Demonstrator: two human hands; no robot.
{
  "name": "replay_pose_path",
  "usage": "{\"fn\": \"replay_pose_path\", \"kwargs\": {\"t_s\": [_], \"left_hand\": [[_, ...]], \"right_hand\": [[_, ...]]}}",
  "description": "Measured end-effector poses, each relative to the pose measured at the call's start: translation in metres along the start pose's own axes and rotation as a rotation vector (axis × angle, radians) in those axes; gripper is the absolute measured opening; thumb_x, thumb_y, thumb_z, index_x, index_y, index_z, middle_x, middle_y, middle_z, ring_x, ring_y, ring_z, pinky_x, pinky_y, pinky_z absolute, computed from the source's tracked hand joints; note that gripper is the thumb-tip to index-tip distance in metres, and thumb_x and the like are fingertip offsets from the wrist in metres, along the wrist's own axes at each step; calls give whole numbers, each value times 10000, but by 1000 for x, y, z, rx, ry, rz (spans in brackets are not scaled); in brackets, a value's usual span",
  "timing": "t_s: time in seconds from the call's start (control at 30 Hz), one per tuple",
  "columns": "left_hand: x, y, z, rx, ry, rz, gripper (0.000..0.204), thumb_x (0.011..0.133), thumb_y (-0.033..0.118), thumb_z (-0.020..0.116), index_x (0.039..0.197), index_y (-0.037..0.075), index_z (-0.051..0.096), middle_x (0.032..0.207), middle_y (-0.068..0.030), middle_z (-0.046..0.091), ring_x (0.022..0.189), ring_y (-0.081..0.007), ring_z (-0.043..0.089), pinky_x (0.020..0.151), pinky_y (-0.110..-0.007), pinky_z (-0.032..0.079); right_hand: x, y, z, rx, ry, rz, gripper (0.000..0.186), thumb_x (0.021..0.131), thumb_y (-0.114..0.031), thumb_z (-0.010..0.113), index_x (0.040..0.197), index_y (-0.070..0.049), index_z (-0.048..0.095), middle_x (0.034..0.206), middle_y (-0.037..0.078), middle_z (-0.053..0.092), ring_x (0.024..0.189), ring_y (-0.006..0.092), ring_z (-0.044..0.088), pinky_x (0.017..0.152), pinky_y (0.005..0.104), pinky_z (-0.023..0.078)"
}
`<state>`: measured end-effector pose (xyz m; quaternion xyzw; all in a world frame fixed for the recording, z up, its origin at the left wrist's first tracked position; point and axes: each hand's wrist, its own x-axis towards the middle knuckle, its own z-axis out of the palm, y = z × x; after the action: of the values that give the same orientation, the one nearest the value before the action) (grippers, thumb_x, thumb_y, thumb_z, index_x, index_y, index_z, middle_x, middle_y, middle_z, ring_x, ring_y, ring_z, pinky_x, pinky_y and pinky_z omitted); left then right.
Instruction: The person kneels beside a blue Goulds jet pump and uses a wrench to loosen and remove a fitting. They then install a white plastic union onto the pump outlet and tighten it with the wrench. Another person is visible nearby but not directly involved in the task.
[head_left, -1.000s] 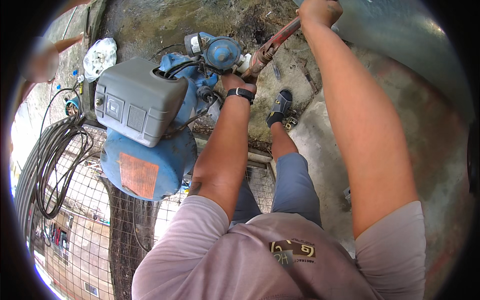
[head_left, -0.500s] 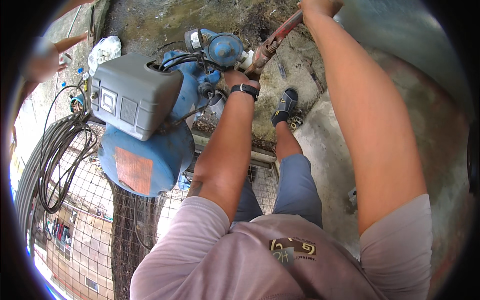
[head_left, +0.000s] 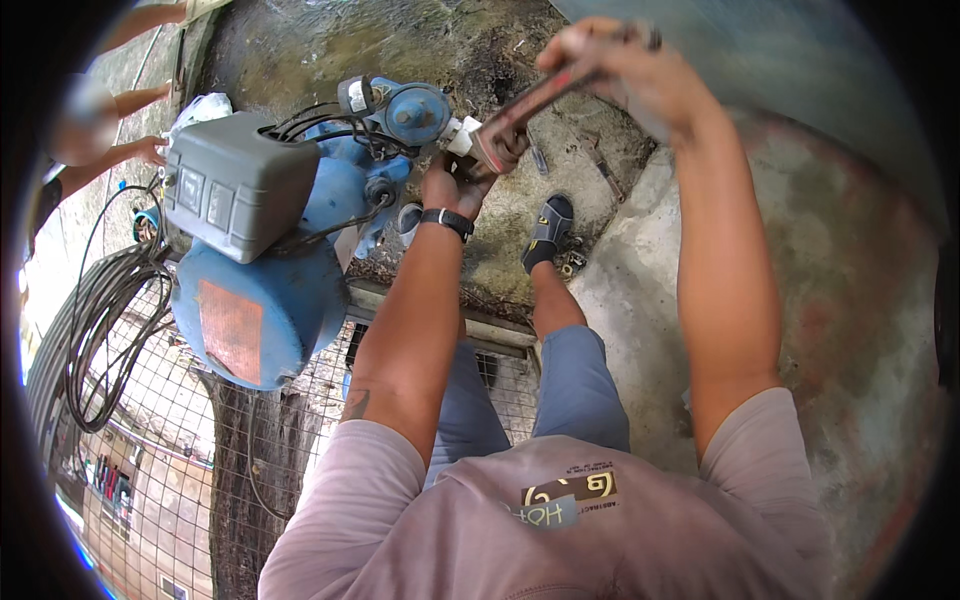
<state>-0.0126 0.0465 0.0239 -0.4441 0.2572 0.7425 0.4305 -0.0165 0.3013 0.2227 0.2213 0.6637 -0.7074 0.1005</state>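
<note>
A red pipe wrench (head_left: 535, 105) slants up to the right from a white plastic pipe fitting (head_left: 461, 134) on the blue water pump (head_left: 415, 113). Its jaws are at the fitting. My left hand (head_left: 452, 190), wearing a black wristband, is closed around the underside of the wrench's head, its fingertips partly hidden. Higher up, my right hand (head_left: 660, 85) is curled over the handle's far end, slightly smeared by motion. A grey pump cover box (head_left: 240, 185) sits above a rounded blue tank (head_left: 265, 315) on the left.
Coiled black cable (head_left: 95, 340) hangs by the wire mesh (head_left: 130, 480) at left. Another person's arms (head_left: 115, 165) reach in at the upper left, near a white plastic bag (head_left: 203, 108). Tools (head_left: 603, 168) lie on the wet concrete past my sandalled foot (head_left: 549, 232).
The wrench handle has swung, and my right hand has shifted, with its fingers now more in sight. My view has moved, so the pump appears further left. Another person's second hand has come into view.
</note>
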Motion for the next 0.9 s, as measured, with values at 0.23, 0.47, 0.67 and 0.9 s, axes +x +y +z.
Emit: {"fn": "replay_pose_path", "kwargs": {"t_s": [0.23,0.47,0.67,0.9], "left_hand": [[-32,-31,-57,547,-25,-396,295,1014,259,392,1004,34,583,969,-129,655,780,-285,657,740,-433,559],[-1,-26,-259,1245,146,-155,353,855,137,593,1164,-30,631,1150,-147,641,1005,-227,622,882,-294,479],[-12,-24,-172,1287,221,-8,364,853,167,610,1185,27,658,1235,-191,610,1118,-249,607,901,-310,476],[-39,-63,-90,1525,50,135,580,879,265,653,1352,-39,507,1229,-171,627,1156,-245,587,946,-340,466]], "right_hand": [[-133,8,55,-81,-220,342,508,862,-352,721,1232,-15,630,1253,130,599,1166,208,555,994,360,453],[-172,105,78,297,-413,841,935,930,-585,537,1537,1,133,1416,279,429,1100,292,645,848,327,549],[-158,152,93,-127,-638,1157,606,903,-390,655,1276,36,440,982,204,666,781,272,708,594,367,541],[-124,247,123,-277,-83,1180,357,861,-207,681,1042,92,613,848,220,682,708,309,699,649,389,549]]}}
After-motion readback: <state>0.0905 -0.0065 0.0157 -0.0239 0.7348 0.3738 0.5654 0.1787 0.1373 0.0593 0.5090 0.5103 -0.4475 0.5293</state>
